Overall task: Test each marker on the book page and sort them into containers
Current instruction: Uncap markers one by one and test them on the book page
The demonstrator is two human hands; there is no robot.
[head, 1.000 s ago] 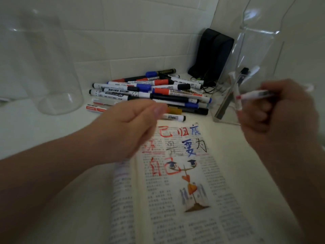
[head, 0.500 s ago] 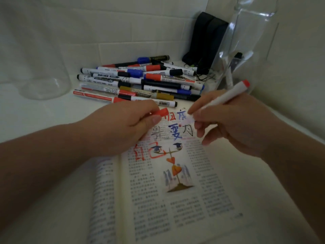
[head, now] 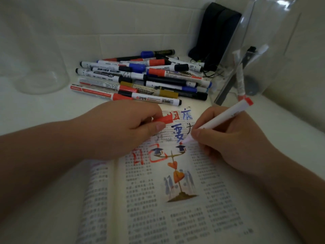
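Right hand [head: 233, 138] had dropped lower on the page vs half a second earlier; tip of the white-barrelled red marker [head: 226, 115] touched the open printed book page [head: 175, 208] just under the blue handwritten character. Right fingers gripped the barrel in a writing hold, tail end tilted up and right. Left hand [head: 119, 127] pinched the red marker cap [head: 162, 119] between thumb and fingers, over the page's top. Pile of mixed capped markers [head: 140, 78] lay behind the book. Clear glass jar [head: 40, 71] stood far left; clear plastic container [head: 260, 55] at right held a few markers; black pouch [head: 216, 32] sat in the corner
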